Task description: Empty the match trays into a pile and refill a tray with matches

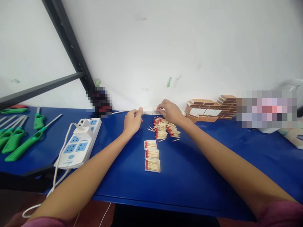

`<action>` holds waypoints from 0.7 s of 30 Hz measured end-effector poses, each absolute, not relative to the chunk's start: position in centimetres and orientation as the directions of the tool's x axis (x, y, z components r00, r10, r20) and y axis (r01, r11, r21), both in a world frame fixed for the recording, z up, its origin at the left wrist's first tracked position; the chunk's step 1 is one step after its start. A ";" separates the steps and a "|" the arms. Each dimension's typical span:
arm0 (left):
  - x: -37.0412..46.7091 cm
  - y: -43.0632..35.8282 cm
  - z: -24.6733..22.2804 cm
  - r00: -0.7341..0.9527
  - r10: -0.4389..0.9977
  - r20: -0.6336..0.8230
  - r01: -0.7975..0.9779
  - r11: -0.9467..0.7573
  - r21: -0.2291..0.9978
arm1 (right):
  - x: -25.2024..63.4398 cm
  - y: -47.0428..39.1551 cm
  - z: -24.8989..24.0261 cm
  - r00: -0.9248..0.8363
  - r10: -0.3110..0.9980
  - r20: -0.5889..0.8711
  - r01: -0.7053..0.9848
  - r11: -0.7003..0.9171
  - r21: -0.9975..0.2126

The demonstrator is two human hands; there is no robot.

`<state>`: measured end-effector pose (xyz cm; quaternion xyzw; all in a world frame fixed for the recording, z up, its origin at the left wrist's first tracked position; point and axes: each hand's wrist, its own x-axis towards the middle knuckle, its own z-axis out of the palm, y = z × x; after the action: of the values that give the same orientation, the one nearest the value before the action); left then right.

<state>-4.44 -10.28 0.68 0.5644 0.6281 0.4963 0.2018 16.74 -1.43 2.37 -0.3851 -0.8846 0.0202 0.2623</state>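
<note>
Small white matchbox trays (149, 111) stand in a row against the wall, between my two hands. At the row's left end is my left hand (133, 121), its fingers curled and thumb raised; what it may hold is hidden. The fingertips of my right hand (169, 111) pinch a white matchbox tray (155, 108) at the right end. Just below lies a loose pile of red-tipped matches (163, 128). Nearer to me, three matchbox trays filled with matches (152, 165) lie in a column on the blue table (189, 179).
Stacked matchbox sleeves (204, 110) stand along the wall at right. A white power strip (79, 143) with a cable is at left, with several green gas lighters (26, 142) beyond it. A dark metal frame (71, 44) rises at left. Blurred items (267, 110) sit far right.
</note>
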 end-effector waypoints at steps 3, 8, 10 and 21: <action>-4.2 -10.4 0.7 -0.267 0.911 0.314 0.526 -0.135 0.840 | 16.9 -0.9 1.2 -0.516 0.710 0.479 0.721 0.662 -0.205; -3.8 -10.7 0.7 -0.254 0.910 0.329 0.537 -0.150 0.830 | 16.4 -1.1 0.3 -0.514 0.710 0.481 0.733 0.655 -0.184; -3.8 -10.7 0.7 -0.244 0.914 0.324 0.538 -0.150 0.829 | 16.2 -1.1 0.2 -0.516 0.704 0.488 0.730 0.659 -0.178; -3.7 -10.8 0.8 -0.227 0.914 0.336 0.535 -0.170 0.827 | 16.0 -0.5 -0.3 -0.451 0.688 0.569 0.695 0.670 -0.260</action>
<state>-3.74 -10.81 0.83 0.5902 0.6139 0.4866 0.1946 15.95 -0.47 -0.31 -0.4061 -0.8516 -0.0054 0.3313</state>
